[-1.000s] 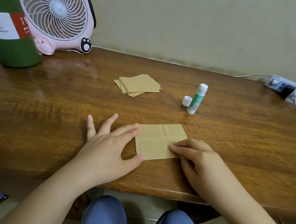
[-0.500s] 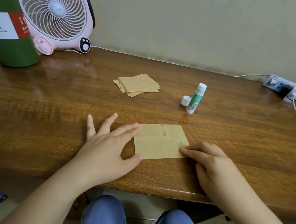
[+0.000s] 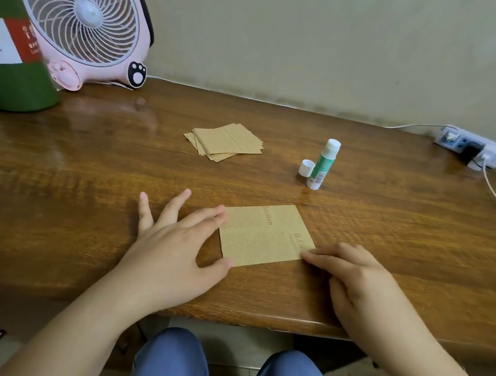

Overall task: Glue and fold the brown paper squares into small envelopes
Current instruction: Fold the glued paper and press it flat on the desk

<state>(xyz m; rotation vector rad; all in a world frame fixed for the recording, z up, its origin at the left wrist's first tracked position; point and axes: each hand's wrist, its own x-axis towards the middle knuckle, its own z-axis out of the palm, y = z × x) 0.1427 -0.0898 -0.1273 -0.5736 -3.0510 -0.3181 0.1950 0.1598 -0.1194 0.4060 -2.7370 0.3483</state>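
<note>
Change: the right hand (image 3: 360, 282) had slid off the paper's middle to its near right corner; the left hand (image 3: 173, 250) stayed put.
Hands: both lay flat, fingers straight, pressing the folded brown printed paper (image 3: 264, 235) at the wooden table's (image 3: 66, 191) near edge.
Writing: "...ection" in red.
Supplies: uncapped green glue stick (image 3: 322, 166), white cap (image 3: 306, 168) beside it, stack of brown paper squares (image 3: 225, 141) farther back.

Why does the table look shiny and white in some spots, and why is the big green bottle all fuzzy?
In the head view, light glares pale off the glossy table near the pink fan; the green bottle sits close at the wide lens's edge, so it smears; the folded paper stays sharp.
</note>
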